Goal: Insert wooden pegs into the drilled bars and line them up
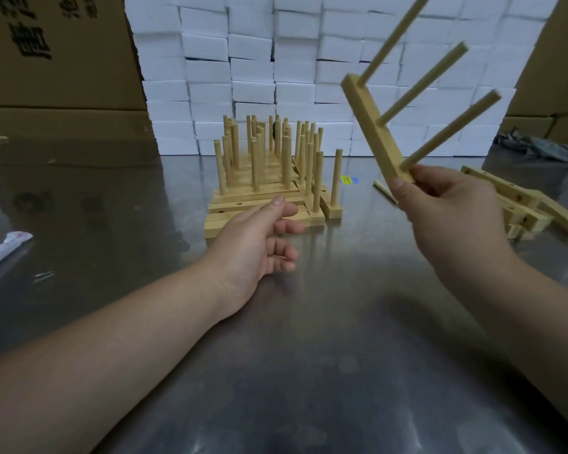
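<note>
Two bare hands are over the shiny steel table (309,355). The right hand (446,204) pinches the lower end of a pale square-edged wooden bar (371,126) between thumb and curled fingers and holds it in the air, tilted up and to the left. Three round wooden pegs (423,82) stand out of that bar, pointing up and to the right.

The left hand (259,237) holds nothing. Its fingers are loosely curled and its thumb points at the front of a block of finished pegged bars (263,178); whether it touches them cannot be told. These bars lie side by side on the table with their pegs upright.

Just behind the right hand lies a loose wooden peg (382,188), and to its right a heap of drilled bars without pegs (518,204). A wall of white foam blocks (253,70) rises at the back, flanked by brown cardboard boxes (56,60).
</note>
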